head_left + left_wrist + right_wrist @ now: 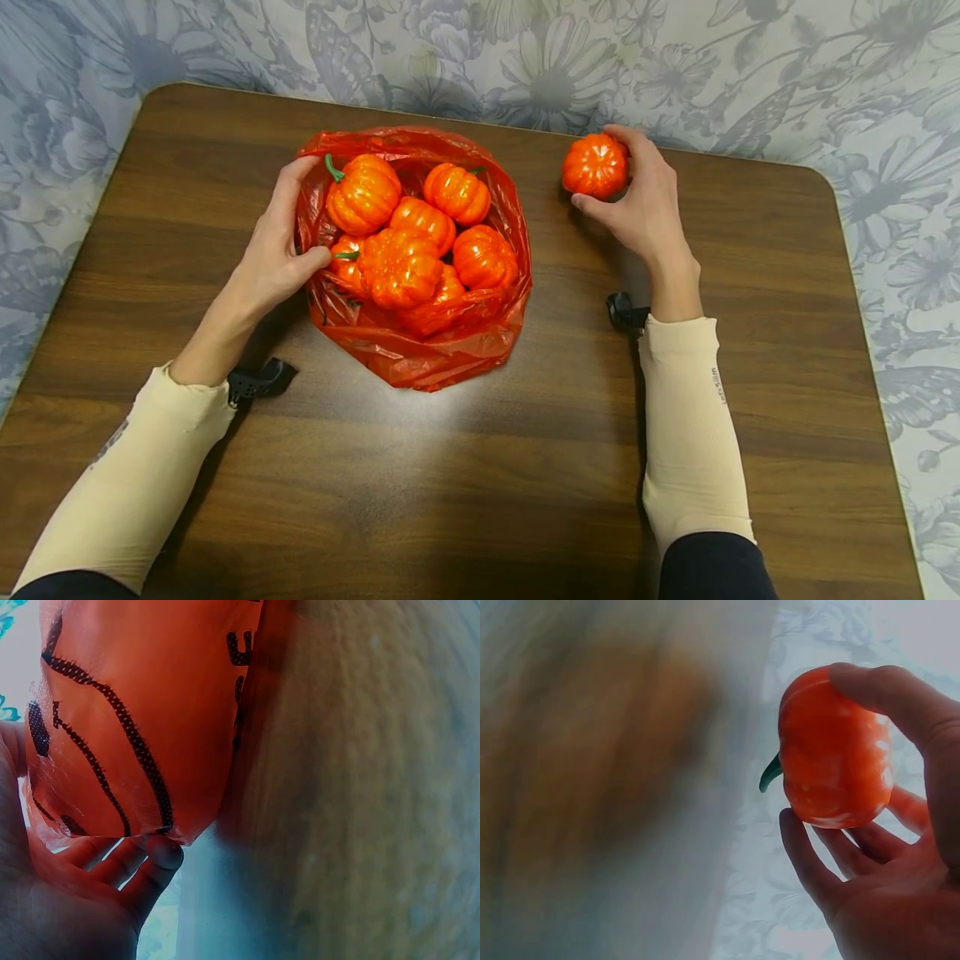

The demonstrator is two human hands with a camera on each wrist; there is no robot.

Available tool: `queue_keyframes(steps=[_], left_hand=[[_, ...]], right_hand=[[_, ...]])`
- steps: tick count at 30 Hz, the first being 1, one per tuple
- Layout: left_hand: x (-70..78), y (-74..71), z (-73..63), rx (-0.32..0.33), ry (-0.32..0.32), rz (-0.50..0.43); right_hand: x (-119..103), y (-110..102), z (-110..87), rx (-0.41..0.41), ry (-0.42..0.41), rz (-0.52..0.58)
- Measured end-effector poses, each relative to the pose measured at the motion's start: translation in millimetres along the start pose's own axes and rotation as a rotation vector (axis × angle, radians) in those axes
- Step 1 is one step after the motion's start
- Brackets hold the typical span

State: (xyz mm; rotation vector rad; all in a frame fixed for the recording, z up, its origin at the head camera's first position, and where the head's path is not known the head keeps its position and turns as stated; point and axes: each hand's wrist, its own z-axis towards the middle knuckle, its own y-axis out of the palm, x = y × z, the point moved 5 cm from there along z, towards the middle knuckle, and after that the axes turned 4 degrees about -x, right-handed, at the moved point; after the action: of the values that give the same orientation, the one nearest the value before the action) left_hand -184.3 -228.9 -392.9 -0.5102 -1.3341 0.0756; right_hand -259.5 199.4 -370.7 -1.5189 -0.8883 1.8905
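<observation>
A red plastic bag (427, 358) stands with its mouth wide, holding several shiny orange toy pumpkins (401, 267), some with green stems. My left hand (264, 258) grips the bag's left rim, its thumb over the edge beside the pumpkins. In the left wrist view, dark print runs down the bag's side (187, 727) and the fingers spread behind it. Right of the bag, my right hand (647, 198) holds a single orange pumpkin (596, 167) between thumb and fingers. The right wrist view shows this pumpkin's green stem (769, 774) pointing toward the table.
A brown wood-grain table (465, 492) with rounded far corners carries the bag. Floral wallpaper (551, 75) rises just behind its far edge. Black wrist mounts (262, 379) stick out from both forearms, close above the tabletop.
</observation>
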Motion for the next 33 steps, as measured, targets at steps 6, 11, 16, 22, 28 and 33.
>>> queue_keyframes(steps=[6, 11, 16, 22, 28, 33], left_hand=[[-0.5, -0.2, 0.5, 0.001, 0.000, 0.000], [-0.7, -0.3, 0.2, -0.001, -0.015, 0.006], [-0.7, -0.3, 0.2, -0.002, -0.017, 0.013], [-0.6, -0.5, 0.5, 0.002, -0.009, 0.017], [-0.3, -0.1, 0.6, 0.007, 0.004, 0.007], [-0.6, -0.2, 0.6, 0.005, -0.001, 0.011]], right_hand=[[-16, -7, 0.1, 0.037, -0.039, 0.016], [-27, -8, -1.0, 0.027, -0.053, 0.043], [-38, -8, -2.7, 0.016, -0.078, 0.098], [-57, -8, -6.6, 0.001, -0.111, 0.168], [-88, -10, -16.0, -0.045, -0.151, 0.215], [-108, -14, -24.1, -0.061, -0.168, 0.236]])
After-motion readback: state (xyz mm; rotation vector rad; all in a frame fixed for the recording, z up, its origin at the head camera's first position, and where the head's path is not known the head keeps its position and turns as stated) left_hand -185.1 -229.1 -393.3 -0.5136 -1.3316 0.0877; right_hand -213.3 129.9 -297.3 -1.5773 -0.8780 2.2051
